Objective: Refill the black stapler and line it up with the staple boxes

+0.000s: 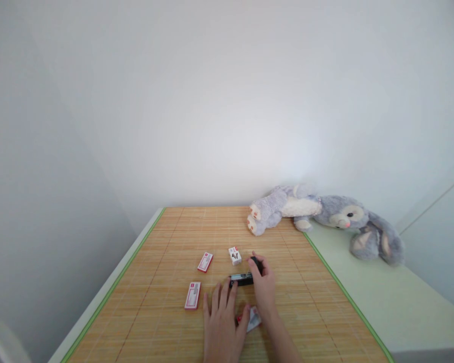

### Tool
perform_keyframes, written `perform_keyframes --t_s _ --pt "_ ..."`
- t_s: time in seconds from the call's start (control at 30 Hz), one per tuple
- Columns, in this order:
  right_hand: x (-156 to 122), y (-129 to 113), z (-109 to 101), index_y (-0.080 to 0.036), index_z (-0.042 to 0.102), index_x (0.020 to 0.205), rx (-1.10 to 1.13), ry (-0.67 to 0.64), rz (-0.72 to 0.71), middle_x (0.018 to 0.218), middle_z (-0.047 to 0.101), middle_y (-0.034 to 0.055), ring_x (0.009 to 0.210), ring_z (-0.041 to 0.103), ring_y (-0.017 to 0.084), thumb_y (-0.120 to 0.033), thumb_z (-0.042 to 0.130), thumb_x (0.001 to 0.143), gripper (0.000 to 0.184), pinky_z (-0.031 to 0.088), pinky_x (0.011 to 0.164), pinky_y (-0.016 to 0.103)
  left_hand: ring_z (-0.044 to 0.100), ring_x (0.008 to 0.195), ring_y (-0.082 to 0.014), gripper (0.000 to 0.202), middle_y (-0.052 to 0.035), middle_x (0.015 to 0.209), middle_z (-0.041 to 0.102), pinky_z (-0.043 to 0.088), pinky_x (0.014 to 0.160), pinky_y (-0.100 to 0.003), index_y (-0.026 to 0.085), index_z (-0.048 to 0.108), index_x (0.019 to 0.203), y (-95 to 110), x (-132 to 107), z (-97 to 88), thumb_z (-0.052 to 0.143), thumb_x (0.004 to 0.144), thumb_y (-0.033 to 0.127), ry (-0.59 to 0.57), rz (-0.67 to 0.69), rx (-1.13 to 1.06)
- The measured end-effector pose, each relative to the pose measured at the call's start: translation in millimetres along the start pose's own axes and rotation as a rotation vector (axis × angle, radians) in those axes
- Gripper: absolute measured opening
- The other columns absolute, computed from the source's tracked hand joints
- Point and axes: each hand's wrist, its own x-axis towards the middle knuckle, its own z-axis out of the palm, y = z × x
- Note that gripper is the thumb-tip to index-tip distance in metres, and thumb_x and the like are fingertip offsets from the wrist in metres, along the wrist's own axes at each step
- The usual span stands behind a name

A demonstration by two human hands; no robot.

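Observation:
A black stapler (241, 279) lies on a bamboo mat (162, 317). My right hand (264, 285) is curled over its right end and grips it. My left hand (221, 317) lies flat on the mat just below the stapler, fingers stretched out toward its left end. Under my left thumb, between the two hands, sits a small red and white box (252, 318), partly hidden. Two flat red and white staple boxes (192, 295) (205, 262) lie to the left. A small white box (235, 255) stands just beyond the stapler.
A grey plush rabbit (325, 217) lies at the back right, half on the mat and half on the pale green surface (371, 292). White walls close in behind and at the left. The mat's green border (113, 292) runs along the left edge.

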Motion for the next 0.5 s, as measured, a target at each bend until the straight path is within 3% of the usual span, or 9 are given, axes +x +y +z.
perform_keyframes --t_s 0.13,0.23,0.3,0.4,0.5 --pt "10 4 -27 -0.021 0.069 0.112 0.238 0.113 0.068 0.121 0.072 0.0066 0.123 0.061 0.022 -0.053 0.057 0.089 0.041 0.045 0.108 0.036 0.032 0.147 -0.0342 0.060 -0.0004 0.161 0.039 0.013 0.121 -0.069 0.040 0.034 0.154 3 0 -2.4 0.045 0.097 0.055 -0.019 -0.005 -0.041" --pt "16 10 -50 -0.024 0.065 0.119 0.396 0.223 0.253 0.122 0.072 0.0051 0.124 0.062 0.022 -0.057 0.056 0.087 0.047 0.051 0.103 0.037 0.030 0.148 -0.0340 0.062 -0.0013 0.162 0.036 0.011 0.121 -0.069 0.039 0.034 0.155 4 2 -4.7 0.046 0.097 0.057 -0.030 -0.007 -0.073" --pt "17 13 -67 -0.024 0.065 0.117 0.428 0.215 0.362 0.121 0.073 0.0053 0.123 0.063 0.024 -0.058 0.060 0.083 0.048 0.055 0.097 0.037 0.029 0.149 -0.0341 0.065 -0.0027 0.163 0.035 0.014 0.122 -0.068 0.037 0.033 0.155 3 2 -6.1 0.048 0.096 0.057 -0.041 0.000 -0.102" --pt "13 17 -93 -0.023 0.066 0.108 0.415 0.139 0.414 0.115 0.074 0.0066 0.116 0.067 0.026 -0.057 0.067 0.078 0.046 0.058 0.092 0.037 0.026 0.150 -0.0342 0.070 -0.0056 0.162 0.035 0.022 0.122 -0.064 0.033 0.034 0.156 -8 -1 -8.7 0.054 0.093 0.055 -0.056 0.046 -0.173" --pt "-3 23 -116 -0.023 0.064 0.106 0.259 0.075 0.415 0.102 0.075 0.0047 0.096 0.073 0.021 -0.058 0.073 0.074 0.048 0.061 0.079 0.030 0.036 0.144 -0.0356 0.070 -0.0096 0.154 0.045 0.035 0.117 -0.057 0.029 0.050 0.146 -24 -10 -14.1 0.069 0.082 0.051 -0.107 0.108 -0.268"
